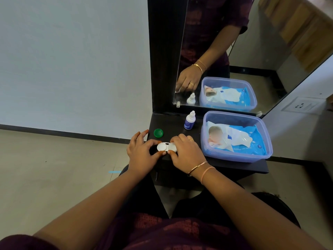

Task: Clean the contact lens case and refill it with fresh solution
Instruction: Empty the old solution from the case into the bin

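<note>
The white contact lens case (166, 147) lies at the dark surface's (173, 126) front edge, left hand (141, 152) pinching its open well while right hand (185, 151) covers the other. Pin the case firmly and twist only that cap, parking it beside the green cap (158, 132).

White lens case (163, 146), green cap (158, 132), dark shelf (173, 123), translucent lilac tub (266, 141).

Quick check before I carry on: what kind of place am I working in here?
Probably a dressing corner in a home: a small dark shelf under a wall mirror, beside a bare wall and tiled floor. On the shelf are the lens case, a solution bottle and a tub of wipes.
</note>
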